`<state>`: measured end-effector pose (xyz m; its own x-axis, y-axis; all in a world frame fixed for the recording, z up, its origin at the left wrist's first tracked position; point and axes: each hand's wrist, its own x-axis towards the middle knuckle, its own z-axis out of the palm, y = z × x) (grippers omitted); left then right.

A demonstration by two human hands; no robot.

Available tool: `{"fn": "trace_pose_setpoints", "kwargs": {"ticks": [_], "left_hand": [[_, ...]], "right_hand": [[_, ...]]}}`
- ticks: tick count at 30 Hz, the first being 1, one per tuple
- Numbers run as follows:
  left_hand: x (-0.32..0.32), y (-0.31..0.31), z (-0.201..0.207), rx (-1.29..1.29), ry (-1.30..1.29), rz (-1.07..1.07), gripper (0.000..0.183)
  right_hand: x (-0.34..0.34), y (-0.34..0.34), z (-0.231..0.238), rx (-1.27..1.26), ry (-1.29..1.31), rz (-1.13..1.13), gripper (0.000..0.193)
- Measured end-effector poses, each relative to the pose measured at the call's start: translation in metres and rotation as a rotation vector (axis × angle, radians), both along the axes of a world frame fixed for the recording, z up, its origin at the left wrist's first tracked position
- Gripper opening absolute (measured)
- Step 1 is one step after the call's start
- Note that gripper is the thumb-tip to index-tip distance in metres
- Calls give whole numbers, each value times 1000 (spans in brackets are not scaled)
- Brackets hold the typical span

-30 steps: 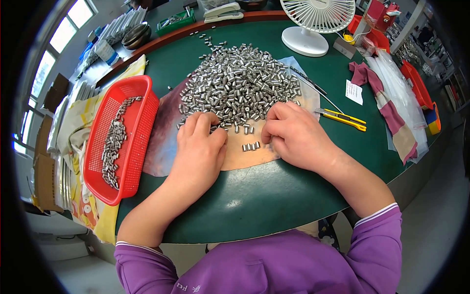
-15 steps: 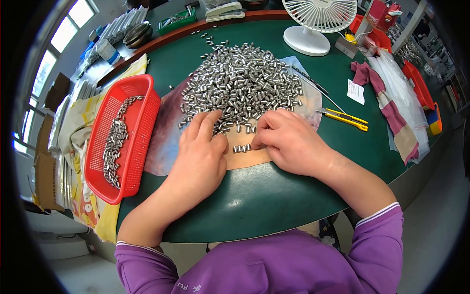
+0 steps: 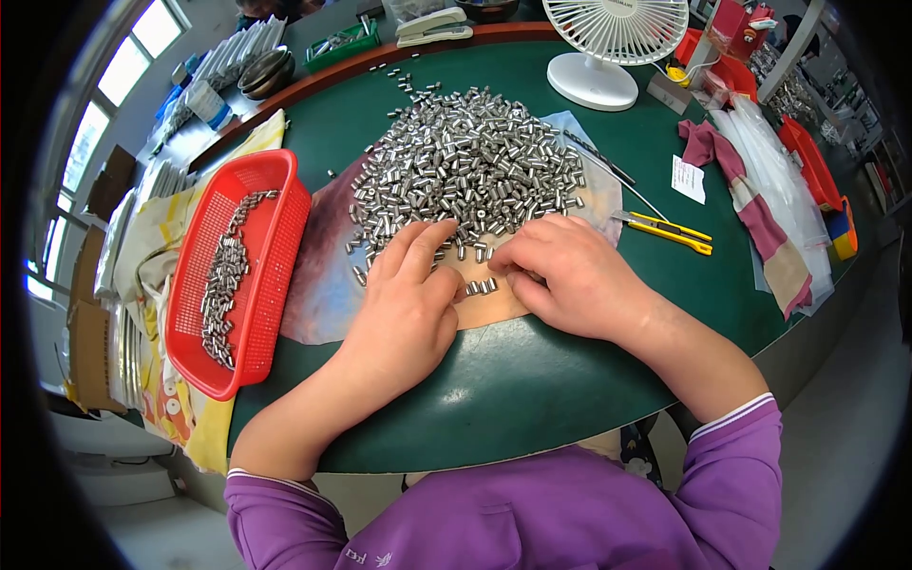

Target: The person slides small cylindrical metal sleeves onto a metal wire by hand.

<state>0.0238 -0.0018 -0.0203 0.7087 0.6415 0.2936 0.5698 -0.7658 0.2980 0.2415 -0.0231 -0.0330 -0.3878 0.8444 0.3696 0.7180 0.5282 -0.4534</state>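
in the head view, curls the bare left hand [image 3: 404, 302] at the left end of a short row of small shiny silver metal cylinders [image 3: 483, 287], fingers bent and slightly spread, thumb side touching or just beside the row; cannot tell whether pinching a piece. bends the bare right hand [image 3: 572, 277] just past the right end, thumb and forefinger close together; cannot tell whether pinching anything there.

compared with half a second ago, has the left hand farther right, up against the row, and the row slid slightly rightward. judging by this, seems to bound the row from both sides, hiding its left end behind fingers.

keeps the row on the tan near part of a multicoloured printed sheet [image 3: 323, 285], right before a large loose heap of matching metal cylinders [image 3: 465, 157]; crowds the fingertips against the heap's near edge, leaving little free room beyond.

at far left, shows a long red perforated plastic basket [image 3: 258, 318] holding a strip of more metal pieces [image 3: 225, 280]. to the right, near the sheet, shows a yellow-handled utility knife [image 3: 670, 231], well apart from the fingers; farther off, a round white desk fan [image 3: 594, 84]. works over a dark green tabletop [image 3: 513, 399].
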Motion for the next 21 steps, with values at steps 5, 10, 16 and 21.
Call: {"fn": "trace_pose_setpoints", "kwargs": {"ticks": [5, 10, 16, 21], "left_hand": [[3, 2, -4, -81, -127, 2, 25], [8, 3, -17, -203, -262, 20, 47], [11, 5, -21, -450, -289, 63, 63], [13, 3, -18, -472, -301, -10, 69]], "right_hand": [[2, 1, -2, -45, 62, 9, 13], [-1, 2, -8, -88, 79, 34, 15], [-5, 0, -2, -151, 101, 8, 12], [-3, -1, -1, -164, 75, 67, 17]]}}
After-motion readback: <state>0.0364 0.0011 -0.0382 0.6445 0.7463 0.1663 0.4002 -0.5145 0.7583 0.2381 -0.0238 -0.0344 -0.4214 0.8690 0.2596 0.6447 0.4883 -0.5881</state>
